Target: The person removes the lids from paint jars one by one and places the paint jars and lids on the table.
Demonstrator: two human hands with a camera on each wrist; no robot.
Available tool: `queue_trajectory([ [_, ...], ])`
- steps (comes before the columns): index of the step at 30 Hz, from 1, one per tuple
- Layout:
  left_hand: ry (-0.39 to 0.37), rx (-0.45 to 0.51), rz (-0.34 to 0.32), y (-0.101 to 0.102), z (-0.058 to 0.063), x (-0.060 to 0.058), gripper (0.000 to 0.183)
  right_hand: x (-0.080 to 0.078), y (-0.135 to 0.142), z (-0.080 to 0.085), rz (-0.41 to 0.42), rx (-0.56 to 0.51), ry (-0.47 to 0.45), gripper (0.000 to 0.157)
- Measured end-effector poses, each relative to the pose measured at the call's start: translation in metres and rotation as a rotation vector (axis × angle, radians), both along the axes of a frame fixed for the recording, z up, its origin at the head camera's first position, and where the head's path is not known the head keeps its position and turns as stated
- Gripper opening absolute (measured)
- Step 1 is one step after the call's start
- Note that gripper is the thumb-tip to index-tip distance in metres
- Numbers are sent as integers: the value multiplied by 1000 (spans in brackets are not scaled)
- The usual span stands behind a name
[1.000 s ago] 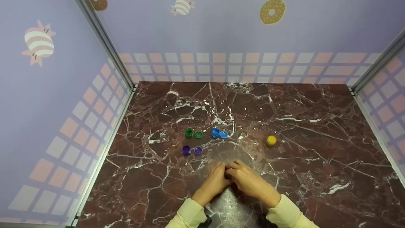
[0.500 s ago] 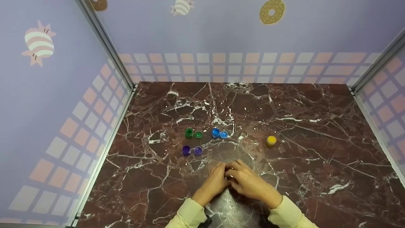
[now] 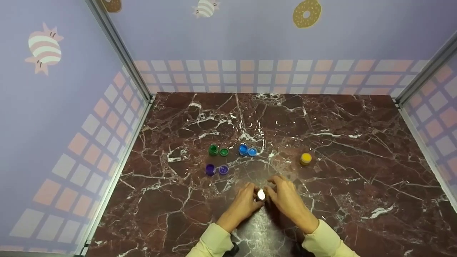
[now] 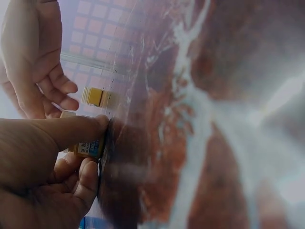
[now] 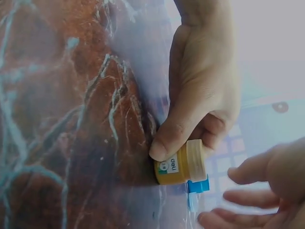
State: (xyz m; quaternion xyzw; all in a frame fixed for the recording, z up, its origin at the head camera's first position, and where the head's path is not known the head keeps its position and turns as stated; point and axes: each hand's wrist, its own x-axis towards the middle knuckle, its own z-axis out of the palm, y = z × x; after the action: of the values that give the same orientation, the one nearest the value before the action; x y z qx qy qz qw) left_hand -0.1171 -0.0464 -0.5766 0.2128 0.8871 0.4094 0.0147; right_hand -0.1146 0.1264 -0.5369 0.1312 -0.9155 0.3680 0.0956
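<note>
My left hand (image 3: 245, 202) grips a small mustard-yellow paint jar (image 5: 172, 168) between thumb and fingers. It stands upright on the marble-patterned table, and a pale lid (image 5: 196, 158) sits on it in the right wrist view. From the head view the jar's top (image 3: 261, 194) is a bright white glare. My right hand (image 3: 287, 201) is just right of the jar; in the right wrist view its fingers (image 5: 252, 196) are spread loosely, apart from the jar. The left wrist view shows the jar's label (image 4: 88, 148) below my left thumb.
Beyond my hands stand uncapped green (image 3: 213, 150), blue (image 3: 243, 149) and purple (image 3: 210, 170) paint jars. Each has its lid lying beside it, such as the purple lid (image 3: 223, 170). A yellow-topped jar (image 3: 306, 159) stands farther right. Patterned panels (image 3: 228, 43) border the table.
My right hand has drawn back to the right from the jar, its fingers loosening. The jar's top now shows between the hands. The left hand has stayed in place.
</note>
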Motion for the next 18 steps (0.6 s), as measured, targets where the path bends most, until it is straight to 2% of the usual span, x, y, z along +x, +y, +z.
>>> queue_trajectory([
  [7,-28,-3,13,0,0,1,34,0,-8,0,-79,81,2,19],
  [13,40,-33,16,0,-2,0,33,5,-17,-1,-92,174,33,22],
  [18,88,-60,14,-1,-1,1,32,10,-23,-2,-62,211,41,22],
])
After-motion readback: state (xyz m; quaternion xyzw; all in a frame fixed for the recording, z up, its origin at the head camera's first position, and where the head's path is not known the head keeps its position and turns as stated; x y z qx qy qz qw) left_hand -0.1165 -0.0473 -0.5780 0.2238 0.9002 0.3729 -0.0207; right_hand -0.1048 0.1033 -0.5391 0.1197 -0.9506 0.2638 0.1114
